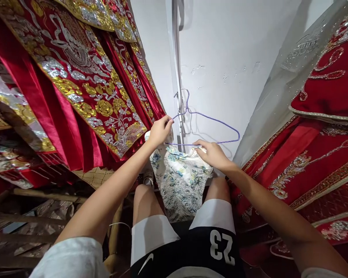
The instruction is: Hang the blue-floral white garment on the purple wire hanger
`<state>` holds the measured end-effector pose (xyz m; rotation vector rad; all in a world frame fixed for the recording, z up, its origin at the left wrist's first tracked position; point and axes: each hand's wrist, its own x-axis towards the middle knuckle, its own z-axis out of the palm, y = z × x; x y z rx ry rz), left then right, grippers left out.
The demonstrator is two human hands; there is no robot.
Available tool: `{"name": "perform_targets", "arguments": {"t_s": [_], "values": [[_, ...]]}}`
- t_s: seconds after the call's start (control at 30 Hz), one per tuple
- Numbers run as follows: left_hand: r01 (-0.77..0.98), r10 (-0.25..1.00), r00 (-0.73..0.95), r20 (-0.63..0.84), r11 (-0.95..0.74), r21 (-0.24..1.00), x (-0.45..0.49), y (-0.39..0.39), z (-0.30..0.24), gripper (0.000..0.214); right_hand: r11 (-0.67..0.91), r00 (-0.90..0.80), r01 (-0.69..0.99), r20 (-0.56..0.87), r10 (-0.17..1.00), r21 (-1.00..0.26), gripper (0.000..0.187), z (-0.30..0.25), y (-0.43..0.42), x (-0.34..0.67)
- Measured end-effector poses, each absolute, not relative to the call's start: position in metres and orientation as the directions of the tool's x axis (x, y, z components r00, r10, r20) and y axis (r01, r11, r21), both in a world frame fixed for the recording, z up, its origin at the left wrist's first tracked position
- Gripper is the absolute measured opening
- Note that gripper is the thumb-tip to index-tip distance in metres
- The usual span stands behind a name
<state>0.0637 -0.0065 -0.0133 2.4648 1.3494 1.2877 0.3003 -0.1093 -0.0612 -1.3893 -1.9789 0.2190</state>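
Observation:
A thin purple wire hanger (pixel 220 123) is held up in front of a white wall. My left hand (pixel 159 130) pinches its left shoulder and also grips the top of a white floral garment (pixel 179 181). My right hand (pixel 213 153) is closed on the garment's collar at the hanger's bottom bar. The garment hangs down between my knees, printed with blue-green flowers.
Red garments with gold and silver embroidery (pixel 84 85) hang close on the left. More red embroidered garments (pixel 321 154), some under clear plastic, crowd the right. A metal pole (pixel 176 69) runs up the wall behind the hanger. My black shorts (pixel 203 247) carry the number 23.

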Motion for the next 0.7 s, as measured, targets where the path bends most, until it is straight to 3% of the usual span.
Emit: {"name": "perform_targets", "arguments": {"t_s": [0.07,0.13,0.2,0.27,0.37,0.47,0.57,0.63,0.7], "values": [[0.674,0.696,0.281,0.661,-0.633,0.38,0.06,-0.002,-0.012,0.024,0.433,-0.207,0.773,0.462,0.862,-0.463,0.039,-0.056,-0.113,0.305],[0.684,0.687,0.308,0.658,-0.641,0.348,0.053,0.003,-0.011,0.022,0.421,-0.193,0.794,0.474,0.859,-0.438,0.058,-0.053,-0.116,0.315],[0.693,0.677,0.337,0.654,-0.649,0.314,0.046,0.006,-0.01,0.021,0.354,-0.107,0.817,0.484,0.869,-0.456,0.082,-0.051,-0.116,0.33],[0.7,0.666,0.375,0.645,-0.659,0.274,0.043,0.006,-0.008,0.02,0.274,0.035,0.808,0.506,0.862,-0.522,0.09,-0.046,-0.112,0.351],[0.732,0.661,0.392,0.64,-0.646,0.219,0.045,0.002,-0.003,0.021,0.211,0.145,0.728,0.447,0.883,-0.652,0.065,-0.028,-0.099,0.384],[0.756,0.65,0.303,0.697,-0.609,0.24,0.043,-0.001,0.0,0.02,0.149,-0.017,0.546,0.167,0.986,-0.825,0.034,0.0,-0.087,0.401],[0.755,0.694,0.147,0.705,-0.539,0.373,0.034,0.003,-0.001,0.027,0.065,-0.245,0.285,-0.007,0.97,-0.956,0.043,0.014,-0.086,0.384],[0.752,0.77,0.08,0.633,-0.463,0.469,0.032,0.009,-0.005,0.04,0.069,-0.306,0.089,0.039,0.951,-0.994,0.049,0.006,-0.092,0.358],[0.74,0.816,0.073,0.573,-0.43,0.518,0.037,0.013,-0.008,0.049,0.152,-0.232,-0.051,0.16,0.959,-0.987,0.048,-0.015,-0.102,0.332]]}}
